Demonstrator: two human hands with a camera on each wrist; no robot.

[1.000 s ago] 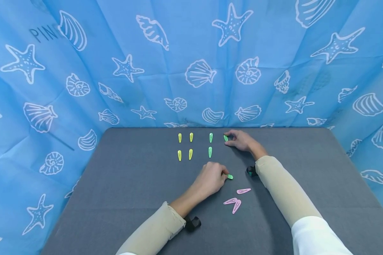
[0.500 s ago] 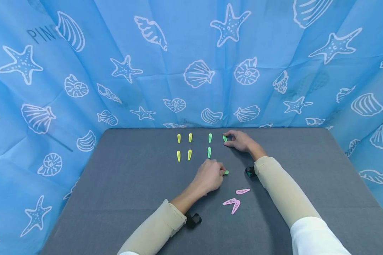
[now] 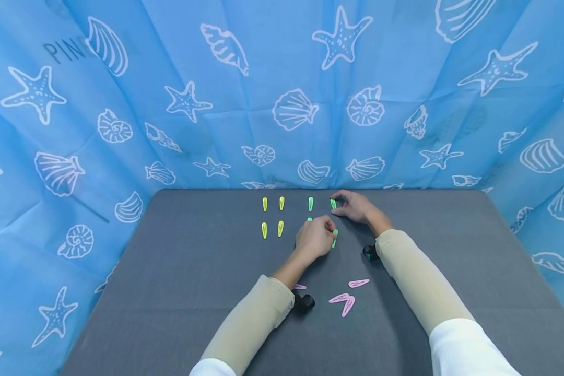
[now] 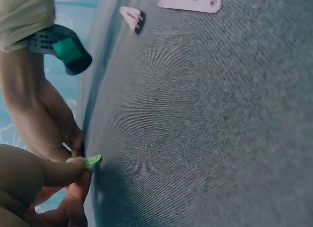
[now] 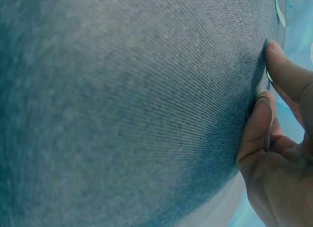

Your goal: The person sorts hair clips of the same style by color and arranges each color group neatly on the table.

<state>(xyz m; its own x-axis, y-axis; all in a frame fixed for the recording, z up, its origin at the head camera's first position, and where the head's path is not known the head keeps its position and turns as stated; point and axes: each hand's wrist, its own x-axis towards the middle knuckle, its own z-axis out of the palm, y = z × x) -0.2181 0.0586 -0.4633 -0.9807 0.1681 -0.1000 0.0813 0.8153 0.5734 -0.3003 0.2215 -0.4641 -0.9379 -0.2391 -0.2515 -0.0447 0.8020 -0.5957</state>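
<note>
My left hand (image 3: 316,236) pinches a green snap hair clip (image 3: 335,238) between thumb and fingers, low over the table. In the left wrist view that clip (image 4: 93,161) sticks out past the thumb tip. At the back, my right hand (image 3: 354,207) holds another green hair clip (image 3: 333,204) by its ends, thumb at one and a finger at the other, on the cloth. Left of it lies a green clip (image 3: 310,203). Below that one, another green clip (image 3: 309,219) is mostly hidden by my left hand.
Several yellow hair clips (image 3: 281,228) lie in two rows on the grey table (image 3: 192,271). Nearer me are pink clips (image 3: 359,283), two of them touching (image 3: 348,306); one more (image 3: 300,286) is partly behind my left wrist. A blue shell-print curtain (image 3: 244,120) hangs behind.
My left hand has moved away from me with its green clip and turned it from sideways to upright in view. The right hand stays put; its clip is now straighter.
</note>
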